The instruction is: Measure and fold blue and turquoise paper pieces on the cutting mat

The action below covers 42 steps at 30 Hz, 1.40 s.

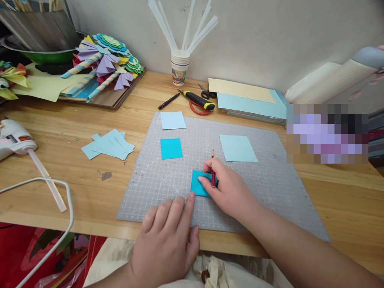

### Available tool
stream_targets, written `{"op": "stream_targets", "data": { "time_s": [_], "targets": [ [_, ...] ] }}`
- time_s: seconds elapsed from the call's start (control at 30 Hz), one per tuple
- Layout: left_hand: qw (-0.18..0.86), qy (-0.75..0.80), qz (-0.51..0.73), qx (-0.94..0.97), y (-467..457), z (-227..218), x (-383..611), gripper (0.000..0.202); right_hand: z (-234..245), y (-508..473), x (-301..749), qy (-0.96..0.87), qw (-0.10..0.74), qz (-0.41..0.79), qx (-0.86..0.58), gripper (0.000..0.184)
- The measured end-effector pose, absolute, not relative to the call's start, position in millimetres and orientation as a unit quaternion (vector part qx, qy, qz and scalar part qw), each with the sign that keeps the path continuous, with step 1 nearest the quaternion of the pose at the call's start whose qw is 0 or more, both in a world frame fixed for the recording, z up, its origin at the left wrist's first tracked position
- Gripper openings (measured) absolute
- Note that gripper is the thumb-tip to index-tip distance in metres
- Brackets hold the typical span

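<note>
My right hand (229,186) holds a dark red pencil (213,178) tucked between its fingers, tip pointing away from me. Its thumb rests on a bright blue piece of paper (197,185), partly hidden under the hand. My left hand (168,236) lies palm down at the mat's near edge, fingers stretched out. Its index fingertip touches the blue paper's near left corner. On the grey cutting mat (144,192) lie another bright blue square (171,149), a pale blue square (173,120) and a larger pale blue square (238,148).
Pale blue paper strips (109,145) lie left of the mat. A glue gun (16,138) with its cable sits far left. Behind the mat are a black pen (169,101), a yellow-black cutter (199,100), scissors (207,93), paper cups (179,70) and stacked paper sheets (249,103).
</note>
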<state>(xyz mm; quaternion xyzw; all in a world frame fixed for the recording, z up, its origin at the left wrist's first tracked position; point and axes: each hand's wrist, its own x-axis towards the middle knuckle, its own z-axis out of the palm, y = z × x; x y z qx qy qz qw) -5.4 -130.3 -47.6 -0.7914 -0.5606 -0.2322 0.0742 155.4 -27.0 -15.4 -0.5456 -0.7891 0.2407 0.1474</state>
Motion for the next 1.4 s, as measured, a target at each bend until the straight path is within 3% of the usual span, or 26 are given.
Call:
{"op": "stream_targets", "data": {
  "time_s": [0.23, 0.3, 0.43, 0.6, 0.8, 1.13, 1.4],
  "targets": [
    [0.044, -0.560, -0.218, -0.798, -127.6, -42.0, -7.6, 0.043, -18.7, -25.9, 158.2, -0.781, 0.156, 0.249, -0.551, 0.008],
    [0.016, -0.567, -0.203, -0.798, -124.5, -37.3, -9.4, 0.041, -17.8, -27.3, 162.7, -0.773, 0.209, 0.236, -0.550, 0.009],
    [-0.017, -0.568, -0.188, -0.801, -119.3, -29.3, -11.6, 0.038, -7.0, -48.0, 169.5, -0.788, 0.348, 0.103, -0.498, 0.016],
    [-0.031, -0.570, -0.178, -0.801, -117.6, -26.8, -11.6, 0.031, -1.2, -94.9, 159.8, -0.855, 0.208, 0.172, -0.443, 0.014],
    [-0.028, -0.561, -0.177, -0.809, -117.8, -27.2, -12.1, 0.031, -13.8, -115.6, 147.2, -0.859, 0.109, 0.159, -0.473, 0.017],
    [0.007, -0.560, -0.168, -0.811, -117.7, -27.4, -9.7, 0.030, -8.0, -120.4, 142.7, -0.858, -0.005, 0.128, -0.498, 0.027],
    [0.024, -0.559, -0.166, -0.812, -119.8, -24.3, -8.9, 0.035, -6.9, -127.1, 158.3, -0.852, -0.013, 0.022, -0.523, 0.046]
  ]
}}
